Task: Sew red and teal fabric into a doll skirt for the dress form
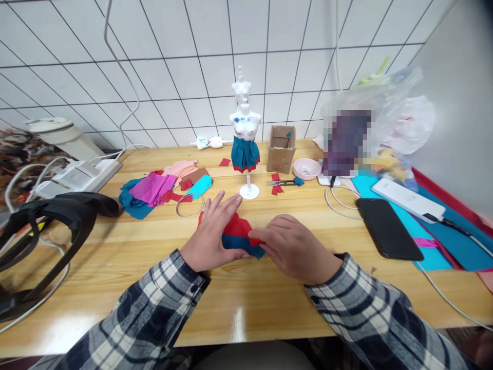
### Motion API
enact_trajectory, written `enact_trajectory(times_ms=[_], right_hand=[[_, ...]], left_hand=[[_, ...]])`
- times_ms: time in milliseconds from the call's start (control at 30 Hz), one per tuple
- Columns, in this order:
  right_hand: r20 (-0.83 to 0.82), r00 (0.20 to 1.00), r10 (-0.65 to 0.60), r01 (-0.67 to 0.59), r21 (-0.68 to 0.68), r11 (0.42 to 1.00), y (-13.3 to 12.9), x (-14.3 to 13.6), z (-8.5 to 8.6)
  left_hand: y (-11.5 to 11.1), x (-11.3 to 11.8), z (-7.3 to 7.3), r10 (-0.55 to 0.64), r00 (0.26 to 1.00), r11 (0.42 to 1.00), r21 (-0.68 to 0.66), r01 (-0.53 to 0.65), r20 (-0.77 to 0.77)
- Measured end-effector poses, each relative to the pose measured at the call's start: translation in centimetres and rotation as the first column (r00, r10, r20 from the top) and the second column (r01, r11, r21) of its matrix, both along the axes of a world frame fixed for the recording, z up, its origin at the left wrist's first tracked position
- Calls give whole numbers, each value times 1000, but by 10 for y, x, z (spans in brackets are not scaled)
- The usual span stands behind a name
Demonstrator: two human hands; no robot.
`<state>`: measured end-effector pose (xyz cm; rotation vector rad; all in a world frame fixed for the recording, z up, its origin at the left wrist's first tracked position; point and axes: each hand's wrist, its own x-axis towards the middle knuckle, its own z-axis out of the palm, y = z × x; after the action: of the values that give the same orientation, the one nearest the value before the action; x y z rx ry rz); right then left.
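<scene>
A piece of red and dark teal cloth (pixel 236 228) lies on the table in front of me, partly hidden under my hands. My left hand (pixel 210 231) rests over its left part with the fingers stretched forward and the thumb along the teal edge. At the cloth's right end, my right hand (pixel 298 246) is closed, thumb and forefinger pinching the red fabric. Whether a needle or pin is also in that pinch is too small to see. Behind the cloth stands a small white dress form (pixel 245 126) wearing a teal skirt (pixel 245 153) with a red hem.
Fabric scraps (pixel 152 189) and a thin ring (pixel 190 205) lie left. Thread snips (pixel 285 183), a pink bowl (pixel 307 168) and a cardboard box (pixel 281 151) stand behind right. A black phone (pixel 389 228) and white power bank (pixel 408 199) lie right; a black headset (pixel 57 252) sits far left.
</scene>
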<state>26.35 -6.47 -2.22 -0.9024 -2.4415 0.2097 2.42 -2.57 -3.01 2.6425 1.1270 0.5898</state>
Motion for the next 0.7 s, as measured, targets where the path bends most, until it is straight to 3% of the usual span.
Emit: enact_trajectory(times_ms=[100,200,333,433,600,700], right_hand=[[-30,993,115,-111,120,987,-6,-4,2],[-123,982,145,-127,141,982,-8,-4,1],[-204,976,81,-70,58,996,-6,-2,-4],[-276,961,-1,1,-2,1000,-3,0,-9],[-426,902,-63,62,-15,998,2,1,-12],[-506,827,-244,173,-184,968,5,0,-12]], left_hand=[[6,-1,6,-109,994,989,-97,111,25],[9,0,10,-154,986,972,-170,163,68],[7,3,10,-191,965,956,-189,225,179],[6,5,6,-216,953,905,-323,278,214],[2,12,-3,-92,969,829,-521,202,229],[0,15,-5,26,949,810,-563,164,313]])
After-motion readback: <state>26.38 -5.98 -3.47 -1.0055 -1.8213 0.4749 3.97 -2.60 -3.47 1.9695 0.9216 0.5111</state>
